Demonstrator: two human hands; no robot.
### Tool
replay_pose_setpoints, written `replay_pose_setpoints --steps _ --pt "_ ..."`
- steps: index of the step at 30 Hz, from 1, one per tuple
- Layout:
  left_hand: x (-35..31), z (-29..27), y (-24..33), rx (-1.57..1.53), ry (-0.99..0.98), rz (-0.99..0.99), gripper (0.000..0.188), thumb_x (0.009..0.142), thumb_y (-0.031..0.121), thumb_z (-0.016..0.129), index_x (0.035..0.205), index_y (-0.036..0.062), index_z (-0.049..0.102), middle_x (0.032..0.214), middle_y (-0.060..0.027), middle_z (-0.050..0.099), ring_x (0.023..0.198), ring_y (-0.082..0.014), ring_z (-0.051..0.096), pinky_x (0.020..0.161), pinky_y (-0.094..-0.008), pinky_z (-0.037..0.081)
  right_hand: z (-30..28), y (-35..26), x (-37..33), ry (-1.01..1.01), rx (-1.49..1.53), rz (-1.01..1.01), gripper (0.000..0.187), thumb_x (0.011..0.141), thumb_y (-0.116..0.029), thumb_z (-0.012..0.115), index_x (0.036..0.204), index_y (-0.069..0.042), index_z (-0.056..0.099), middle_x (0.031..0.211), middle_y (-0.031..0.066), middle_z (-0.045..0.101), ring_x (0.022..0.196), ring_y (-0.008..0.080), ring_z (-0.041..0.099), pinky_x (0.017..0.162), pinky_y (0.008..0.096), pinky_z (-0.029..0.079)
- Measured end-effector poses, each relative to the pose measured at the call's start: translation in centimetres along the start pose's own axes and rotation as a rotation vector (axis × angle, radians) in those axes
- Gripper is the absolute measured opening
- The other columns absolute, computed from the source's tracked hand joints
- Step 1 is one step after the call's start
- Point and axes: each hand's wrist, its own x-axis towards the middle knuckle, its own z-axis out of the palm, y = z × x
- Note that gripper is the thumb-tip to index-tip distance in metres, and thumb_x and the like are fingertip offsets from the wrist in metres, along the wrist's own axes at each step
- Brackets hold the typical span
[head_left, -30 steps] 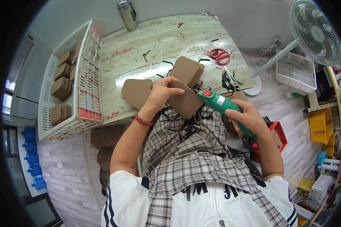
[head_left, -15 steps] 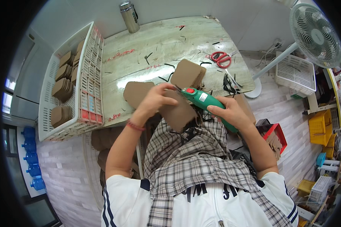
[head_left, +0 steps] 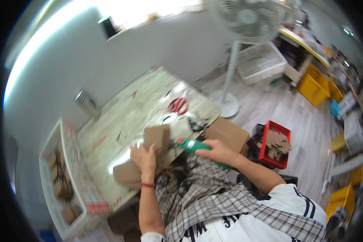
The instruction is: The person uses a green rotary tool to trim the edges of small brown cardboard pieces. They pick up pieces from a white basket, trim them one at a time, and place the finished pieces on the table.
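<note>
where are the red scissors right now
In the head view, the red-handled scissors lie on the right-hand part of the table, beyond the green tool held in the right hand.

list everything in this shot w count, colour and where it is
table: 1, pale, centre
handheld tool: 1, green, near table edge
flat pieces: uncounted, brown, table's near side
scissors: 1, red handles, on table
flask: 1, silver, table's far left
basket: 1, white, left of table
fan: 1, pale, beyond table, right
crate: 1, white, behind fan
red box: 1, red, right
yellow bins: several, yellow, far right
apron: 1, plaid, over lap
left hand: 1, bare, at flat pieces
right hand: 1, bare, around handheld tool
</note>
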Motion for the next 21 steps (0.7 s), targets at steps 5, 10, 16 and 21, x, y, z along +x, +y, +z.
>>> replay_pose_setpoints --steps 5,10,16,21 --pt "-0.5 1.4 1.0 -0.104 0.151 -0.034 0.061 0.073 0.030 0.074 0.120 -0.0014 0.052 0.133 -0.0209 0.044 0.131 -0.0383 0.031 0.109 -0.0491 0.021 -1.0 -1.0 -1.0 0.003 0.006 -0.032 0.039 0.084 -0.039 0.066 0.090 0.000 0.062 0.068 0.0034 0.060 0.054 0.0094 0.056 0.049 0.0253 0.046" --pt "-0.1 0.4 2.2 -0.494 0.147 -0.097 0.037 0.071 0.011 0.076 0.094 0.0019 0.049 0.104 -0.0117 0.054 0.100 -0.0261 0.049 0.088 -0.0389 0.039 -0.9 0.1 -1.1 0.035 0.059 -0.041 0.038 0.084 -0.037 0.067 0.089 0.000 0.062 0.066 0.0032 0.059 0.052 0.0095 0.056 0.048 0.0254 0.046" --pt "-0.9 -1.5 4.8 -1.577 0.080 -0.402 0.028 0.083 -0.002 0.063 0.109 -0.0002 0.053 0.105 -0.0096 0.062 0.093 -0.0205 0.060 0.082 -0.0357 0.050 0.5 0.6 -1.1 0.115 0.072 -0.044 0.033 0.084 -0.032 0.068 0.090 0.000 0.063 0.065 0.0011 0.058 0.052 0.0071 0.053 0.048 0.0244 0.044" --pt "-1.1 -1.8 6.2 -2.060 0.084 -0.527 0.030 0.086 -0.002 0.061 0.114 0.0018 0.054 0.111 -0.0082 0.061 0.102 -0.0213 0.059 0.091 -0.0347 0.050 1.9 -0.7 -2.3 0.130 0.142 -0.077 0.032 0.085 -0.028 0.068 0.099 0.000 0.062 0.067 -0.0002 0.057 0.053 0.0043 0.050 0.049 0.0214 0.042"
